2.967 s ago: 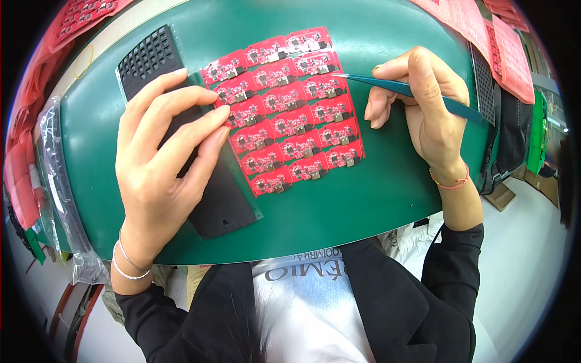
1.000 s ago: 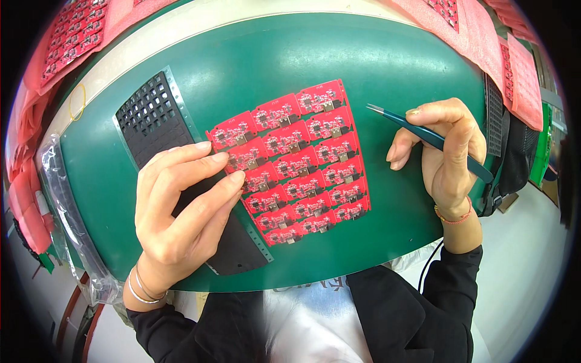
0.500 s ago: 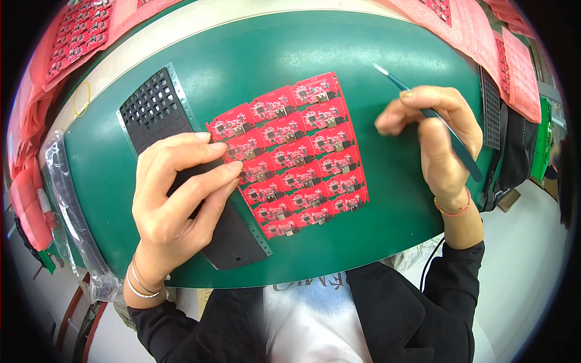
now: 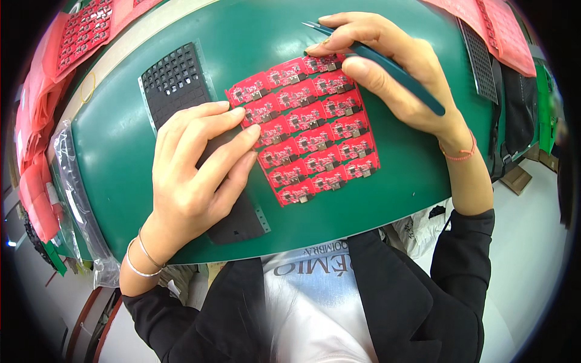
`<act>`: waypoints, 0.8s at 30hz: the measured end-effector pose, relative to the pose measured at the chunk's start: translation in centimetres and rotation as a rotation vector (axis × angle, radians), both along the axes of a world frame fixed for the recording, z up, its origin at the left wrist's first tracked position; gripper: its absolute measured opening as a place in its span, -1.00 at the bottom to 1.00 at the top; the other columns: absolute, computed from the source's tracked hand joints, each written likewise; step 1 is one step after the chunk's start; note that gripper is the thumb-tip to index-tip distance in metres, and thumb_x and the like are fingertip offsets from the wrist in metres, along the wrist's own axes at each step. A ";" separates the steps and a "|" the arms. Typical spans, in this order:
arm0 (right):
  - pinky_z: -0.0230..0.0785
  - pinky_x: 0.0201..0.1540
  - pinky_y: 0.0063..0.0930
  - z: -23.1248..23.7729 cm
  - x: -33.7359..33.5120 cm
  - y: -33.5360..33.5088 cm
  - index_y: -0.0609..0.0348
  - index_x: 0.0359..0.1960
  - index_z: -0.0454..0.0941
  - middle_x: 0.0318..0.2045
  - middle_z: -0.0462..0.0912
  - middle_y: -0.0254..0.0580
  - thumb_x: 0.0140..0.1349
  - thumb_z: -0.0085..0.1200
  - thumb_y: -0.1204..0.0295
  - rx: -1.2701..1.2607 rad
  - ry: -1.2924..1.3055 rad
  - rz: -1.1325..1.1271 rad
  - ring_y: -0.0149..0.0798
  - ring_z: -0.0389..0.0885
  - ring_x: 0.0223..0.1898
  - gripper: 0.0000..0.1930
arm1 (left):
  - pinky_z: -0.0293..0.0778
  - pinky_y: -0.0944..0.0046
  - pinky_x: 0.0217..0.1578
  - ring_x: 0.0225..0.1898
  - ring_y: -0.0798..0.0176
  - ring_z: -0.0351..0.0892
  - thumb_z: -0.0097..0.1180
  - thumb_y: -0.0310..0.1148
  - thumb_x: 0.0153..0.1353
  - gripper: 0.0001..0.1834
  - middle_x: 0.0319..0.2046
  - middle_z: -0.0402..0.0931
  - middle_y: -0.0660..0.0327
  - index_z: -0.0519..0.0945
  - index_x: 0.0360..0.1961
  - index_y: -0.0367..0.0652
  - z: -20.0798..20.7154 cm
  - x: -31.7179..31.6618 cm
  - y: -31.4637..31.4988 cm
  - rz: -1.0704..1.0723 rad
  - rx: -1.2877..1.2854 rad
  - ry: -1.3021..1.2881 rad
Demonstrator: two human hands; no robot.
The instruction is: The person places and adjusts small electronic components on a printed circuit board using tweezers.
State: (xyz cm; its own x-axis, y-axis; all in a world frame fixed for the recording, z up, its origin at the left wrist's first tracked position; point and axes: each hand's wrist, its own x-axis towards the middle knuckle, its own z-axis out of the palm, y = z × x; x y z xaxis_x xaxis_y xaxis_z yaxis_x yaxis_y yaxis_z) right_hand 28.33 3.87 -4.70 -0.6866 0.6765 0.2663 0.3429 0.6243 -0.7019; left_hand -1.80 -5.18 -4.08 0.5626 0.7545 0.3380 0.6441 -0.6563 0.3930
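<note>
A red panel of joined circuit boards (image 4: 315,124) lies on the green table, its rows carrying small black and silver parts. My left hand (image 4: 196,163) holds the panel's left edge, with bent fingertips and thumb close together on it; their undersides are hidden. My right hand (image 4: 393,66) is closed around dark teal tweezers (image 4: 396,72), whose pale tips point left beyond the panel's far edge. The thumb and a fingertip of that hand are at the panel's far right corner. Under my left hand lies a long black strip (image 4: 172,75) with square pockets at its far end.
The green table mat (image 4: 115,151) curves toward me. A clear plastic sleeve (image 4: 82,199) lies along its left edge. Pink foam sheets bearing more red boards (image 4: 85,30) stand at the far left. On the right are another black pocketed tray (image 4: 478,57) and pink foam (image 4: 508,36).
My right hand has moved left with the tweezers, from open table to the panel's far right corner. My left hand keeps its place on the panel's edge. The whole view has shifted slightly.
</note>
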 end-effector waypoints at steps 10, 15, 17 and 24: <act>0.56 -0.15 -0.52 -2.9 -4.5 6.4 0.36 -0.10 0.64 -0.29 0.76 -0.14 0.46 0.18 0.39 -0.020 0.634 0.409 -0.36 0.75 -0.24 -0.78 | 0.21 -0.24 0.37 0.42 -0.31 0.31 0.43 0.13 0.05 -0.10 0.34 0.44 -0.16 0.52 0.29 -0.29 2.1 -1.2 -2.3 0.030 -0.110 0.269; 0.49 -0.35 -0.56 -0.8 -1.5 2.8 0.31 -0.20 0.68 -0.50 0.68 -0.27 0.42 0.23 0.36 -0.199 0.271 0.054 -0.47 0.67 -0.47 -0.79 | 0.16 -0.29 0.40 0.44 -0.33 0.30 0.45 0.17 0.02 -0.06 0.36 0.43 -0.13 0.48 0.27 -0.30 1.7 1.9 -6.4 -0.041 -0.216 0.184; 0.50 -0.34 -0.53 -2.7 -1.8 0.3 0.29 -0.21 0.69 -0.50 0.69 -0.27 0.43 0.21 0.35 -0.265 0.314 0.012 -0.44 0.67 -0.46 -0.79 | 0.21 -0.26 0.38 0.35 -0.23 0.41 0.46 0.04 0.05 -0.23 0.30 0.51 -0.02 0.59 0.19 -0.23 -0.5 1.4 -8.5 -0.104 -0.081 0.282; 0.51 -0.11 -0.51 -2.0 -0.1 1.3 0.34 -0.19 0.69 -0.45 0.74 -0.25 0.57 0.02 0.25 -0.251 0.453 -0.135 -0.43 0.71 -0.34 -0.64 | 0.57 -0.05 0.13 0.03 -0.02 0.69 0.44 -0.13 0.08 -0.49 0.02 0.68 0.00 0.73 0.02 -0.19 0.5 2.9 -7.2 -0.278 0.122 0.217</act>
State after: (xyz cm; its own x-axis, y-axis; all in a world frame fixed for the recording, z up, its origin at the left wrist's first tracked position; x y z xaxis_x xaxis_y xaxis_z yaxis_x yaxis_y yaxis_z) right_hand 28.25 5.20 -6.70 -0.4424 0.8320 0.3346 0.0365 0.3895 -0.9203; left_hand 1.08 -12.39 -3.58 0.8086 0.5245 0.2665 0.4946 -0.8514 0.1746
